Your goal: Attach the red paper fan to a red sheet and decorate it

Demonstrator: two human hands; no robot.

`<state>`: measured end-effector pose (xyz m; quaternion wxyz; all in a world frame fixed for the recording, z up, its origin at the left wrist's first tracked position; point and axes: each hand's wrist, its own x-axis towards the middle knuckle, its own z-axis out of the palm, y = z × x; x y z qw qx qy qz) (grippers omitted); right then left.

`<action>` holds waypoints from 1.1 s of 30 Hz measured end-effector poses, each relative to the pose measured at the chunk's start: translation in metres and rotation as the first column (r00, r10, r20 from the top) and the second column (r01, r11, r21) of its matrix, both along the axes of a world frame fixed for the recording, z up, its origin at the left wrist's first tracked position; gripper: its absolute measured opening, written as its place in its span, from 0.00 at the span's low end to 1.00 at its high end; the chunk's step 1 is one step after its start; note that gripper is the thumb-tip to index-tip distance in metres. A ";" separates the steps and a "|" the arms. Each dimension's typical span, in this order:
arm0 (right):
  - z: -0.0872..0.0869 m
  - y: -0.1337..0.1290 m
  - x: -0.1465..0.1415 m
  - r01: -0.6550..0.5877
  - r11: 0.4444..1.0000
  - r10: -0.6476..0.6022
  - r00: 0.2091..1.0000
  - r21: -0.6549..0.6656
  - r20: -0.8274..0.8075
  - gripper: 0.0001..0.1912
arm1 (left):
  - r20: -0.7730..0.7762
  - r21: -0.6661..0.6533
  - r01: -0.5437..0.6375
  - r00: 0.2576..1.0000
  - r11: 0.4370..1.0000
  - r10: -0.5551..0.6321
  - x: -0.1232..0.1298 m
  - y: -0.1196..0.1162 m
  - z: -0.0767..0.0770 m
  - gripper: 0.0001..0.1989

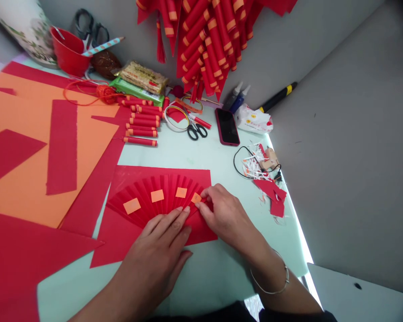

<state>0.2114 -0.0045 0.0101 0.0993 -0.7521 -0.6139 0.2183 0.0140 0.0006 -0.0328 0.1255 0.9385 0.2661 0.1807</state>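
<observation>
Orange paper square [196,198] is sitting between my right fingertips [202,199] while my left fingers [183,213], unclenched, are pressing the pleated red paper fan [147,197].

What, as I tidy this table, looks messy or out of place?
The white paper shreds and red scraps near the right edge of the table look untidy, with a black cord running among them. I see no spill or clear damage.

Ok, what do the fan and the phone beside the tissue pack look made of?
The fan: apparently matte red paper, judging by its crisp radiating pleats. The phone: a glossy black front, probably glass, given its dark sheen; its reddish rim could be a plastic or silicone case.
</observation>
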 end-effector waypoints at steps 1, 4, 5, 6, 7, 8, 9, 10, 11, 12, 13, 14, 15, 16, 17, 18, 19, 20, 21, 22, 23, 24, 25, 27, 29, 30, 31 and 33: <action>0.000 0.000 -0.001 0.002 1.000 -0.002 1.000 0.000 0.005 0.05 | 0.002 -0.001 -0.002 1.000 1.000 0.002 0.000 0.000 0.000 0.16; -0.002 0.001 -0.002 0.008 1.000 -0.008 1.000 0.004 0.011 0.06 | 0.009 -0.002 -0.004 1.000 1.000 0.004 0.000 -0.001 -0.001 0.15; -0.002 0.001 -0.002 0.012 1.000 -0.012 1.000 0.006 0.014 0.06 | 0.012 0.002 -0.005 1.000 1.000 0.005 0.000 -0.001 -0.001 0.15; -0.003 0.001 -0.002 0.015 1.000 -0.015 1.000 0.009 0.017 0.06 | 0.018 0.007 -0.006 1.000 1.000 0.006 0.000 -0.001 -0.001 0.15; -0.003 0.001 -0.002 0.017 1.000 -0.018 1.000 0.012 0.018 0.06 | 0.018 0.011 -0.006 1.000 1.000 0.006 0.000 -0.001 -0.001 0.15; -0.004 0.001 -0.003 0.019 1.000 -0.019 1.000 0.016 0.017 0.05 | 0.016 0.012 -0.006 1.000 1.000 0.005 0.000 -0.001 -0.001 0.15; -0.005 0.000 -0.003 0.018 1.000 -0.019 1.000 0.023 0.014 0.05 | 0.013 0.011 -0.006 1.000 1.000 0.006 0.000 -0.001 -0.001 0.16; -0.005 0.000 -0.003 0.017 0.999 -0.018 1.000 0.031 0.011 0.05 | 0.013 0.008 -0.011 1.000 1.000 0.011 0.000 0.000 -0.001 0.16; -0.006 0.000 -0.004 0.016 0.999 -0.017 1.000 0.037 0.008 0.05 | 0.013 0.008 -0.012 1.000 1.000 0.012 0.000 0.000 0.000 0.15; -0.006 0.000 -0.004 0.017 0.999 -0.017 1.000 0.042 0.008 0.05 | 0.008 0.014 -0.007 1.000 1.000 0.007 0.000 0.000 0.000 0.15; -0.007 0.000 -0.004 0.018 0.999 -0.019 1.000 0.046 0.009 0.06 | 0.006 0.025 0.001 1.000 1.000 -0.002 0.000 0.001 0.001 0.15; -0.007 0.000 -0.004 0.021 0.999 -0.022 1.000 0.048 0.011 0.06 | 0.003 0.038 0.011 1.000 0.999 -0.011 0.000 0.001 0.002 0.15; -0.007 0.000 -0.004 0.025 0.998 -0.025 1.000 0.051 0.012 0.06 | -0.002 0.045 0.017 1.000 0.999 -0.017 0.000 0.001 0.002 0.15; -0.008 0.001 -0.005 0.027 0.998 -0.028 1.000 0.055 0.011 0.06 | -0.005 0.046 0.019 1.000 0.999 -0.019 0.000 0.001 0.002 0.15; -0.008 0.001 -0.005 0.030 0.998 -0.030 1.000 0.061 0.009 0.06 | -0.004 0.042 0.013 1.000 0.999 -0.013 0.000 0.001 0.002 0.15; -0.008 0.001 -0.005 0.032 0.997 -0.033 0.999 0.067 0.007 0.06 | 0.002 0.030 0.001 1.000 1.000 -0.001 0.000 0.000 0.001 0.15; -0.009 0.002 -0.005 0.034 0.997 -0.035 0.999 0.071 0.006 0.06 | 0.009 0.017 -0.007 1.000 1.000 0.007 0.000 0.000 0.000 0.15; -0.009 0.002 -0.006 0.037 0.997 -0.038 0.999 0.074 0.007 0.06 | 0.015 0.004 -0.012 1.000 1.000 0.012 0.001 -0.001 -0.001 0.15; -0.010 0.002 -0.006 0.040 0.996 -0.040 0.999 0.074 0.009 0.06 | 0.021 -0.003 -0.015 1.000 1.000 0.015 0.001 -0.002 -0.003 0.15; -0.010 0.002 -0.006 0.042 0.996 -0.043 0.999 0.073 0.012 0.06 | 0.020 -0.008 -0.015 1.000 1.000 0.015 0.001 -0.002 -0.004 0.14; -0.011 0.002 -0.006 0.043 0.997 -0.044 0.999 0.070 0.015 0.06 | 0.020 -0.011 -0.017 1.000 1.000 0.017 0.001 -0.002 -0.004 0.14; -0.011 0.002 -0.007 0.043 0.997 -0.044 0.999 0.069 0.016 0.06 | 0.021 -0.011 -0.020 1.000 1.000 0.020 0.001 -0.002 -0.005 0.14; -0.011 0.002 -0.007 0.042 0.997 -0.043 0.999 0.070 0.015 0.07 | 0.024 -0.008 -0.022 0.999 1.000 0.022 0.001 -0.002 -0.005 0.14; -0.010 0.001 -0.006 0.037 0.996 -0.038 0.999 0.075 0.008 0.06 | 0.030 -0.004 -0.022 0.999 1.000 0.022 0.001 -0.002 -0.005 0.14; -0.008 0.001 -0.005 0.034 0.996 -0.034 0.999 0.080 0.003 0.06 | 0.037 0.000 -0.023 0.999 1.000 0.023 0.001 -0.001 -0.004 0.14; -0.007 0.000 -0.004 0.033 0.997 -0.034 0.999 0.076 0.003 0.07 | 0.038 0.000 -0.024 0.999 1.000 0.024 0.001 -0.001 -0.004 0.14; -0.005 0.000 -0.004 0.032 0.997 -0.032 0.999 0.068 0.003 0.08 | 0.037 -0.001 -0.024 0.999 1.000 0.024 0.001 -0.001 -0.004 0.15; -0.004 0.000 -0.003 0.023 0.999 -0.023 1.000 0.049 0.002 0.08 | 0.030 -0.002 -0.020 0.999 1.000 0.020 0.001 -0.001 -0.003 0.15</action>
